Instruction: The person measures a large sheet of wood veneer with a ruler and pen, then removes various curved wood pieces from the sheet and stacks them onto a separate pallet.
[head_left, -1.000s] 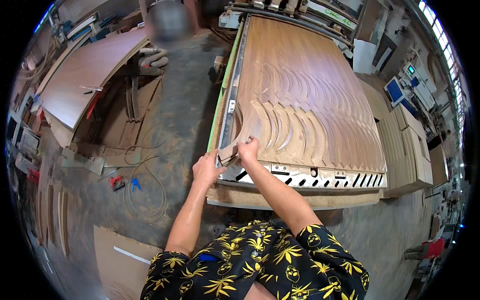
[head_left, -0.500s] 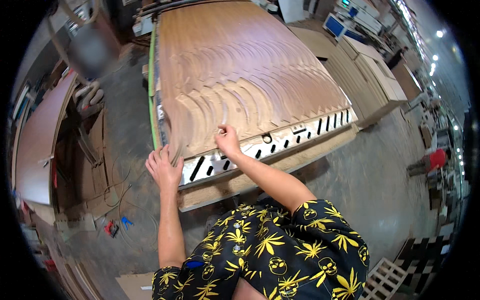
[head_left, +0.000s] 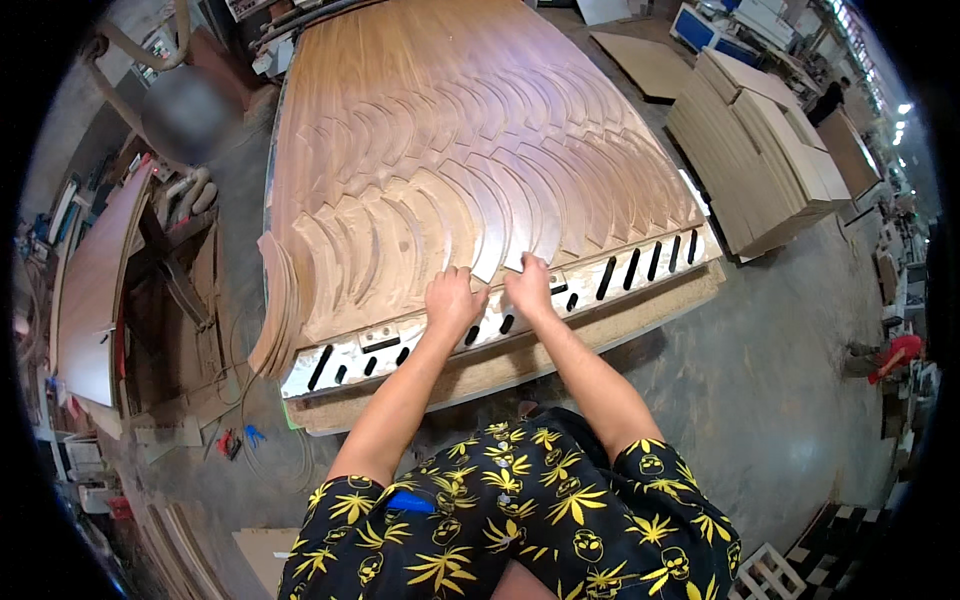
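Note:
Rows of thin, crescent-shaped wooden strips lie across a large wood-grained panel (head_left: 400, 50) in front of me. Both my hands are at its near edge. My left hand (head_left: 455, 302) is closed, fingers curled at the lower tip of a pale curved wooden strip (head_left: 492, 235). Just to its right, my right hand (head_left: 530, 288) pinches the lower end of another curved strip, which shines in the light. The exact grip of the fingertips is partly hidden. At the panel's left corner a stack of curved strips (head_left: 272, 310) overhangs the edge.
A white slotted metal strip (head_left: 625, 272) runs along the near edge above a raw board (head_left: 440, 385). Stacked boards (head_left: 745, 150) stand at right. A curved panel (head_left: 90, 290) leans at left. Red and blue tools (head_left: 229, 442) lie on the floor. A person in red (head_left: 900, 352) is far right.
My left hand has left the stack at the panel's left corner and moved right. My right hand has also moved right, and both now sit side by side at the near edge.

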